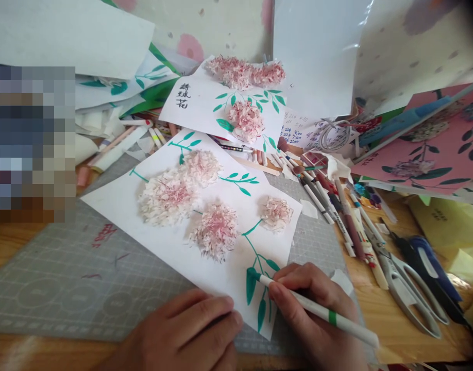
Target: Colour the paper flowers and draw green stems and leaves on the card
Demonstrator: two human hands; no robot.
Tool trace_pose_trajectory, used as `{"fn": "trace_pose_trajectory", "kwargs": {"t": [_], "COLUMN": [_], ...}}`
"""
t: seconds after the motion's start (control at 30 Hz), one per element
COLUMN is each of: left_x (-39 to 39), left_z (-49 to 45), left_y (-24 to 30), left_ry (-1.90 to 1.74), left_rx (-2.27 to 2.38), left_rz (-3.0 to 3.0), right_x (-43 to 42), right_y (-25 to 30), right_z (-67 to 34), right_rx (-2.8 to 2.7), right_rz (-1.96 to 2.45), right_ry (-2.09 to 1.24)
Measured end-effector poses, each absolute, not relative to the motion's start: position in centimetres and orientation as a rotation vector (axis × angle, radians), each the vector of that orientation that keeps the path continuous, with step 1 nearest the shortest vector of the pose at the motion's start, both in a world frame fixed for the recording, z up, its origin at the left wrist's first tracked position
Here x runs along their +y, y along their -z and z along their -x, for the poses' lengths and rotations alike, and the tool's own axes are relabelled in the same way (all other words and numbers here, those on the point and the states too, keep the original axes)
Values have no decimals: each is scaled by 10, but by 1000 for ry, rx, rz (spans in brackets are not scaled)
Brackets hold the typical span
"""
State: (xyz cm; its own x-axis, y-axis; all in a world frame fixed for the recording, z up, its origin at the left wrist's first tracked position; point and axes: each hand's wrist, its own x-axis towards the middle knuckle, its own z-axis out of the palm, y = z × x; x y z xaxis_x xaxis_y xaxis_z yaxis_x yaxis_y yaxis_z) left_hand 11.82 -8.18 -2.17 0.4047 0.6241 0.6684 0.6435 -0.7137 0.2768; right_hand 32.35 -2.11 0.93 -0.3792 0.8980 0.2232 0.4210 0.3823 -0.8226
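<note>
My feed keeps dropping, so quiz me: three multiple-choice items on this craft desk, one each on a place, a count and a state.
1. Where do the scissors lie? A right of the sheet B on the sheet C left of the sheet
2. How many paper flowers are on the near white sheet? A two B four C six
3. What is the right hand doing? A resting empty B holding a green marker C cutting

1 A: they lie on the wood right of the mat.
2 B: four pink tufts show.
3 B: its grip is shut on the marker, tip on a leaf.
</note>
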Motion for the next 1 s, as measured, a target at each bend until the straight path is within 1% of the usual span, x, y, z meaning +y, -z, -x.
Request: {"fn": "trace_pose_trajectory", "kwargs": {"t": [0.1,0.23,0.37,0.53,0.63,0.8,0.87,1.0], "left_x": [-84,-86,-87,-88,-85,-81,-82,-86], "left_z": [-122,-122,-119,-121,-120,-115,-115,-118], "left_y": [24,23,23,26,25,24,25,23], "left_ry": [1250,1251,1225,1246,1255,1208,1249,1261], "left_rx": [-1178,-1291,-1157,-1297,-1194,-1177,-1119,-1207], "left_rz": [2595,2644,2675,2652,2688,2649,2631,2649], "right_x": [-21,-21,-19,-18,-18,-19,-20,-22], "right_y": [-12,-13,-18,-21,-21,-19,-17,-15], "right_z": [-324,-324,-323,-323,-324,-326,-327,-328], "right_rx": [-1988,-1985,-2044,-2092,-2098,-2090,-2057,-1966], "right_rz": [1104,1049,964,881,892,941,975,1032], "right_ry": [-935,-994,-995,-971,-999,-1018,-1011,-1019]}}
